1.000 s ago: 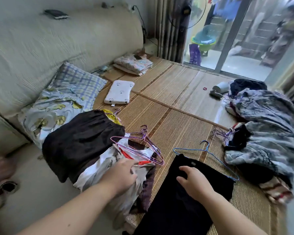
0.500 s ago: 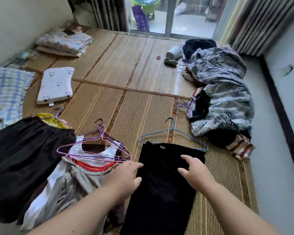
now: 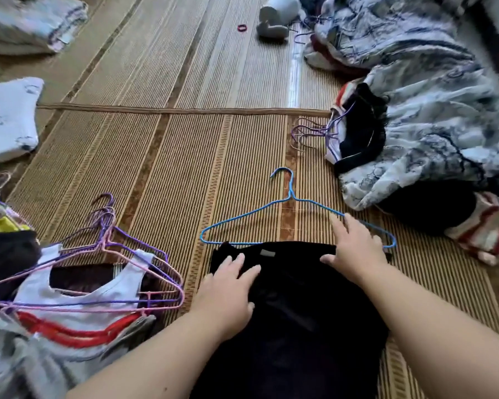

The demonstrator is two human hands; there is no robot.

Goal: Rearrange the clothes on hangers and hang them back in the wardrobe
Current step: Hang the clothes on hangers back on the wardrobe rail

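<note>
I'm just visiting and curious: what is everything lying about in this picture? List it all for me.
Woven mat: one, brown, under everything.
Blue hanger: one, blue wire, mid-mat, bottom bar at the black garment's top edge.
Black garment: one, black, flat on the mat, near centre.
Hanger bunch: several, pink and purple, on the white top, left.
White top: one, white with red stripe, lower left.
Clothes pile: one heap, grey-white print and black, right.
Loose hangers: several, purple, at the pile's left edge.
Pillow: one, white, left edge.
Hair tie: one, red, far mat.
Left hand: one, flat on the black garment.
Right hand: one, fingers over the blue hanger's right arm.
</note>
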